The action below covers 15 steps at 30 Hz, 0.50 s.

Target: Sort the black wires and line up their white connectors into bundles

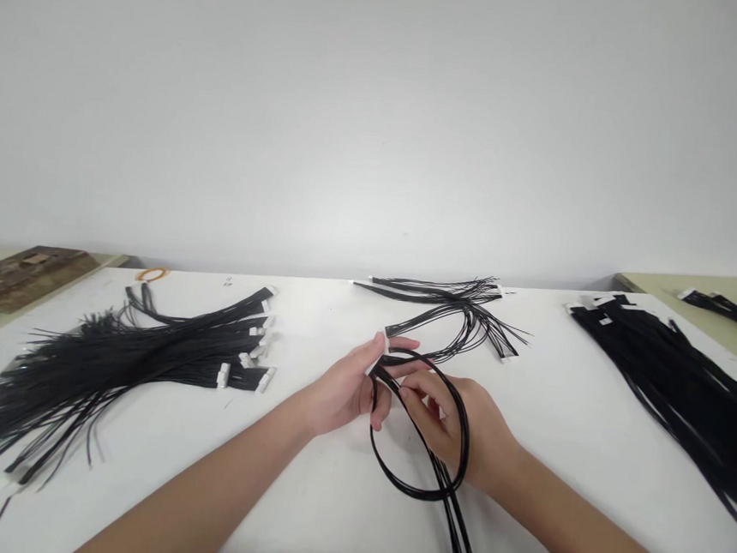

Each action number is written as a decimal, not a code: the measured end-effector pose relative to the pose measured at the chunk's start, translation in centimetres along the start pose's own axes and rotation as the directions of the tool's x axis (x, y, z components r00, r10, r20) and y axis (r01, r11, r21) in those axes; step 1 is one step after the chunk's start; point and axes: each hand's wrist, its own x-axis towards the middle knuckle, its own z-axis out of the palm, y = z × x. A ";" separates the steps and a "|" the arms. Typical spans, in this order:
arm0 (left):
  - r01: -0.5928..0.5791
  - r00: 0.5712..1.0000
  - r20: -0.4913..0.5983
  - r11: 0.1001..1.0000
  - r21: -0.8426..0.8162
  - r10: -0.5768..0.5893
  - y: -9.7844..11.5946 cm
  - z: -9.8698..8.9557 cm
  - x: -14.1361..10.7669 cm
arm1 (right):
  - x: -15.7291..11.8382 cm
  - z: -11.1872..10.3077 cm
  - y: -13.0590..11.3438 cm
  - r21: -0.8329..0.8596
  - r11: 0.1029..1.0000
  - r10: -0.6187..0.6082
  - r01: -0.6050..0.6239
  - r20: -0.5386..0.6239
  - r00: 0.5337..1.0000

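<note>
- Harness (466, 444) is held over the table (296, 511), in front of the person; its wires (459, 534) bow into a loop (414, 492) and run out of view below.
- Left hand (355, 387) pinches the white connector (374, 365) between thumb and fingers; gripping the housing firmly would spare the wire ends.
- Right hand (453, 415) has fingers curled, tips close together just beside the connector; whether they grip wires, I cannot tell.
- Loop crosses over that hand: best kept slack, untwisted, without tugging.

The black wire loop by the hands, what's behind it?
Behind the black wire loop, part of the right hand shows, with white tabletop visible through the opening. Whatever the hand covers there can't be seen.
</note>
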 end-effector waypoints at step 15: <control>0.035 0.999 -0.009 0.998 -0.044 -0.035 -0.1 -0.4 0.4 | 1.1 -4.1 1.6 0.790 0.329 0.200 -0.518 0.478 0.855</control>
